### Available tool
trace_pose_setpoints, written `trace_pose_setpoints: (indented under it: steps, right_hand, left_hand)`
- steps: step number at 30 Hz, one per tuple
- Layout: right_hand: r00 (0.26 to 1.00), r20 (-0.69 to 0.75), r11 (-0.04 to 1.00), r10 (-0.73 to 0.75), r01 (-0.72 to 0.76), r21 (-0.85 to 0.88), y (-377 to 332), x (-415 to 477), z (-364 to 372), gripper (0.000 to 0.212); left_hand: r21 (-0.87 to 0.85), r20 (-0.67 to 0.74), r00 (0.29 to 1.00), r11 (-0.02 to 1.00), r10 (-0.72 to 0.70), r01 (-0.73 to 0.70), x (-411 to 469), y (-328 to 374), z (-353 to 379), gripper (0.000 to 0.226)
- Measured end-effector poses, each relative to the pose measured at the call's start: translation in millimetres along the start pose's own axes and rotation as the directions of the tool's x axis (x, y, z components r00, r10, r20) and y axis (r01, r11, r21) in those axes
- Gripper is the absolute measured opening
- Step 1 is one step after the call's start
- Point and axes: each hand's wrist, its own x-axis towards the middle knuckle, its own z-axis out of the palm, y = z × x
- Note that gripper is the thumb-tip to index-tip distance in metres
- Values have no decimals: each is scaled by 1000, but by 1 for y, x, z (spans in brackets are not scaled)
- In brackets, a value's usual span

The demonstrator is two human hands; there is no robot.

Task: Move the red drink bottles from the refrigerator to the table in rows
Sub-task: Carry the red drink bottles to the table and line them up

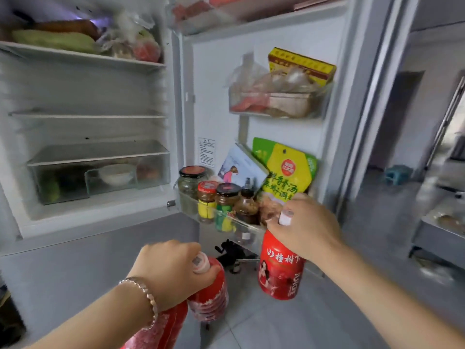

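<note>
One red drink bottle [279, 270] hangs upright, its long axis vertical, straight below the right hand [302, 227]. That hand's fingers curl round the neck just under the white cap [285, 217]. The bottle is out of the refrigerator [95, 127], just in front of the lowest door shelf [234, 219] and its jars [224, 197].

A second red bottle [211, 295] hangs below the left hand [171, 268], gripped the same way at the neck and tilted a little, base toward the floor [314, 323]. A further red shape [161, 328] shows under the left wrist. It is probably another bottle, but I cannot tell how it is held.

With both hands loaded, the next move looks like a carry away from the door. The worktop is not plainly in view. A grey metal surface [437, 230] at the right edge may be it, which would put the right hand nearer.
</note>
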Motion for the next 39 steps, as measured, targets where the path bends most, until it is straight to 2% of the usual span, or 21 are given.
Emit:
trace_pose_setpoints:
  steps: [2,6,8,10,12,15,17,20,26,29,31,35,39]
  right_hand:
    - [999,-15,998,29,-28,62,44,-6,-10,28]
    - [995,-65,990,74,-65,128,114,-6,-23,37]
    - [991,-19,980,131,-127,153,135,0,-30,42]
    - [985,55,972,163,-170,165,151,10,-34,38]
    - [982,115,970,148,-166,176,160,23,-38,28]
    - [971,210,961,111,-158,225,164,37,-39,31]
    - [971,224,967,80,-130,218,161,39,-39,31]
    - [972,223,978,75,-115,171,155,34,-37,36]
    - [932,336,991,-134,132,28,119,4,-59,26]
    - [913,334,969,-235,245,11,88,-17,-65,23]
    - [906,325,961,-270,273,40,62,-27,-63,27]
    - [914,281,954,-294,296,34,8,-39,-51,46]
    - [895,290,940,-339,336,61,-40,-51,-44,50]
  left_hand:
    - [-13,-11,1000,1000,12,-12,6,39,0,54]
    - [-37,-25,1000,999,-7,6,14,105,0,54]
    - [-44,-27,999,999,-23,21,15,129,-1,55]
    - [-41,-33,999,999,-37,35,13,148,-1,55]
    - [-33,-44,998,999,-44,43,9,160,-2,55]
    - [-25,-32,998,998,-63,62,-2,167,-8,50]
    - [-16,-29,996,997,-79,79,-12,166,-13,43]
    - [19,-58,992,993,-115,117,-28,157,-21,44]
    - [106,-85,967,963,-239,248,-59,137,-20,48]
    - [121,-71,947,939,-314,321,-75,125,-17,49]
    - [118,-50,928,921,-369,372,-87,116,-16,48]
    - [127,-45,888,879,-457,459,-111,87,-15,48]
    - [159,-39,841,828,-539,538,-132,52,-19,50]
